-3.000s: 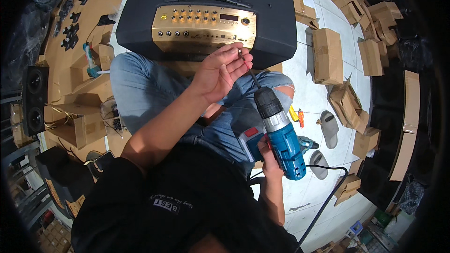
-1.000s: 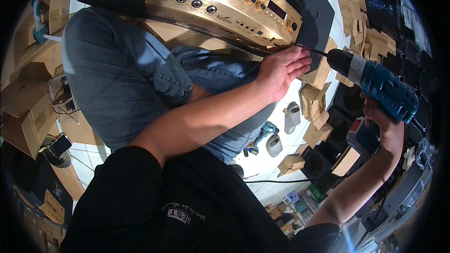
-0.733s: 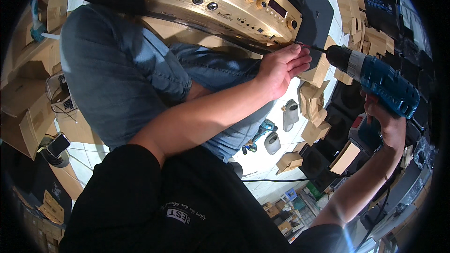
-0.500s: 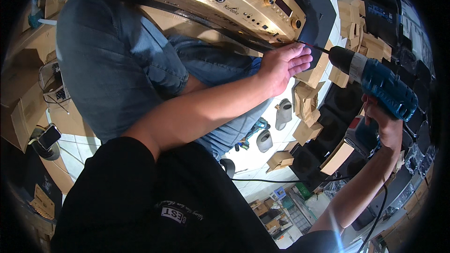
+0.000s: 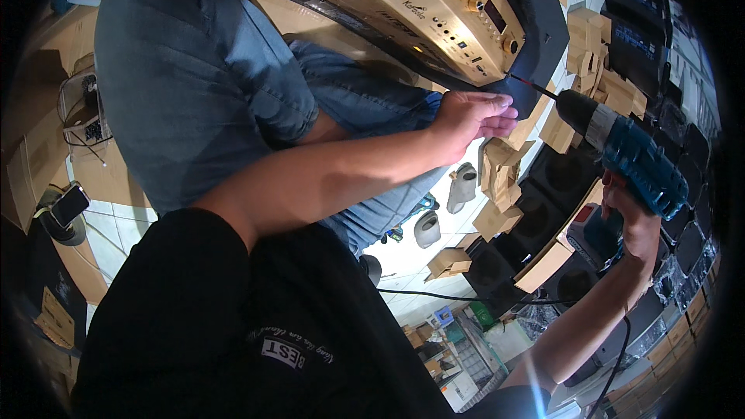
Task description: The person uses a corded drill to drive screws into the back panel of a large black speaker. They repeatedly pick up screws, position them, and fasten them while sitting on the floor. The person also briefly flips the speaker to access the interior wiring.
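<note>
In the head view, a blue cordless drill driver (image 5: 642, 169) was held out to the person's right, its handle gripped in the right hand (image 5: 632, 216). Its long bit (image 5: 537, 88) was aimed at the near right-hand corner of a gold control panel (image 5: 434, 27), set in a black speaker cabinet (image 5: 537, 0); contact at the tip could not be confirmed. The left hand (image 5: 468, 119) was held just below the bit, its fingers narrowly bunched; whether anything was pinched could not be told. Grey clogs (image 5: 462, 188) were seen on the tiled floor (image 5: 403, 262).
</note>
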### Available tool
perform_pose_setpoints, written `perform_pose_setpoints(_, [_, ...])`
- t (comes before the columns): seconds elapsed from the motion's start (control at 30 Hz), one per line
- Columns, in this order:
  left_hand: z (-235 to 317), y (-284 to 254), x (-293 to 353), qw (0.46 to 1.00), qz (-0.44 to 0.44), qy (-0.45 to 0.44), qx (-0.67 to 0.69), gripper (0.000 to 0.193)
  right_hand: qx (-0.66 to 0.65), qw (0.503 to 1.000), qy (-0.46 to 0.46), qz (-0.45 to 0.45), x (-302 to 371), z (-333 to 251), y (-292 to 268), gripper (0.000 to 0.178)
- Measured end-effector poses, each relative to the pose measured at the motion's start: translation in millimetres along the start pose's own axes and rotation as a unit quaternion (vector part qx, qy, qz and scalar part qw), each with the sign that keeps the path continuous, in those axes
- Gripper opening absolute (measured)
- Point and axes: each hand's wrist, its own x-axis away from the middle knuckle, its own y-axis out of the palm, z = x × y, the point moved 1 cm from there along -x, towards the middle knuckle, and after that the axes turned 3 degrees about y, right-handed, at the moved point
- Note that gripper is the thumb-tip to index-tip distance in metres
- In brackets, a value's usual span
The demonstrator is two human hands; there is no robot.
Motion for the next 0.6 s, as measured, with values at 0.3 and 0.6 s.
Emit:
perform_pose_setpoints(0.3, [-9.1,-20.4,1.4,0.999,0.002,-0.021,-0.042,0.026,-0.006,1.000,-0.021,-0.004,0.4,-2.8,7.8,0.018])
perform_pose_setpoints(0.6, [-7.8,-23.6,3.0,0.998,-0.003,-0.028,-0.063,0.029,-0.017,0.999,-0.038,-0.008,-1.6,4.3,11.1,0.016])
